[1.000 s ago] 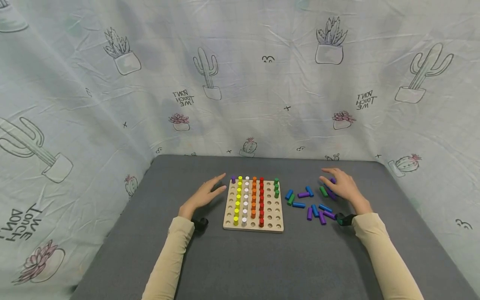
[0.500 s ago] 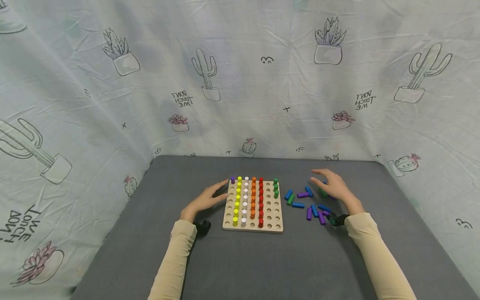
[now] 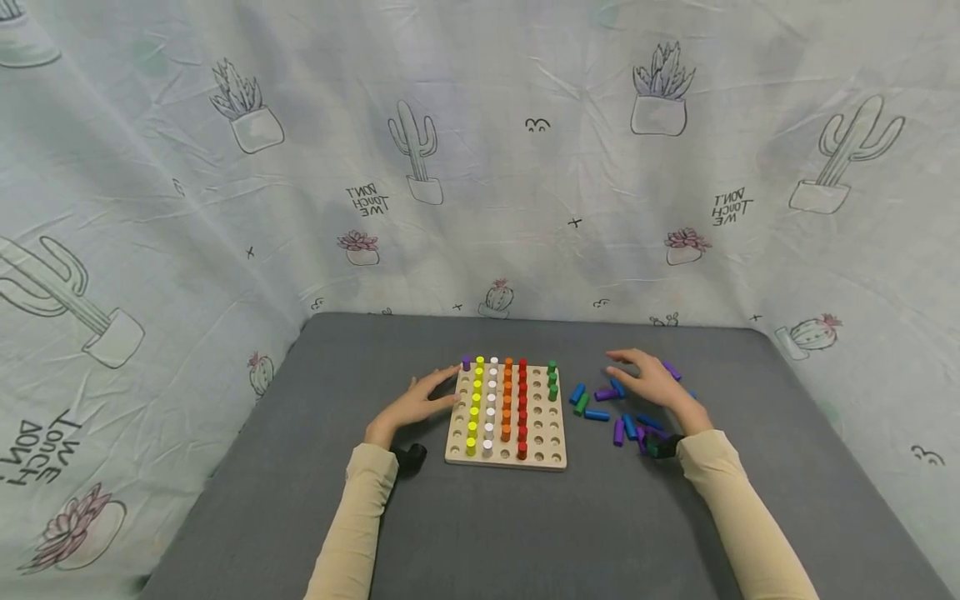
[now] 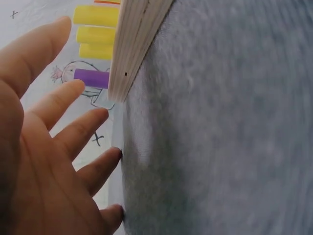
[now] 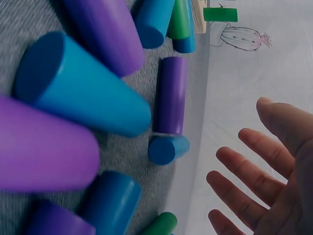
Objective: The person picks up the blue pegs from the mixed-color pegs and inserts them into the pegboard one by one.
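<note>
A wooden pegboard point(image 3: 547, 417) lies mid-table, with columns of yellow, white, orange and red pegs upright in it. Three green pegs point(image 3: 552, 379) stand at its right side, and a single purple peg point(image 3: 466, 364) in its far left corner. My left hand point(image 3: 414, 403) is at the board's left edge, fingers spread. In the left wrist view its index fingertip overlaps the end of that purple peg point(image 4: 93, 78). Over the loose pegs, my right hand point(image 3: 651, 385) hovers with fingers extended and nothing in its grasp. Below it lie a purple peg point(image 5: 171, 95) and a blue peg point(image 5: 83, 85).
Several blue, purple and green pegs, among them a green one point(image 3: 582, 404), are scattered right of the board, some partly hidden by the right hand and wrist camera. The grey table point(image 3: 480, 533) ends at the back against a cactus-print cloth point(image 3: 495, 167).
My right hand has moved left across the loose pegs. My left hand has shifted slightly right, up to the board's left edge. The pegs in the board stand as before.
</note>
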A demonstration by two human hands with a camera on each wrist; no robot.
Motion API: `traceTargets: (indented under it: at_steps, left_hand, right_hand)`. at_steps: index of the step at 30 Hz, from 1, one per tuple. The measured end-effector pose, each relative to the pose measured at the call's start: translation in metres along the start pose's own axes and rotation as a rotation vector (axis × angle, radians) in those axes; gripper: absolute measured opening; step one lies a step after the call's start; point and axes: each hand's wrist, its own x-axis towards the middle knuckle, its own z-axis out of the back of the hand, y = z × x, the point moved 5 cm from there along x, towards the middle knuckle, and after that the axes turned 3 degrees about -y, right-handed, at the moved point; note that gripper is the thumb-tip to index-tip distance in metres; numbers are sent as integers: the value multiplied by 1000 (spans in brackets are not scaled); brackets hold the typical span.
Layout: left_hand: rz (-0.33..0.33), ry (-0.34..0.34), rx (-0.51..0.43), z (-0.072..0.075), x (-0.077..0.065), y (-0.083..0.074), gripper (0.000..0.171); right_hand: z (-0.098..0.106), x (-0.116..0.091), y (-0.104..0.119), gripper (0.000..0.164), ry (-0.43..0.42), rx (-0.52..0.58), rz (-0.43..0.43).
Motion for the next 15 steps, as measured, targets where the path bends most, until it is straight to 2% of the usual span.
traceTargets:
  at_steps: [15]
  left_hand:
    - [-5,36,-3,-3,-3,0,65]
  right_hand:
    - [-18,6,13,41,50,4,54]
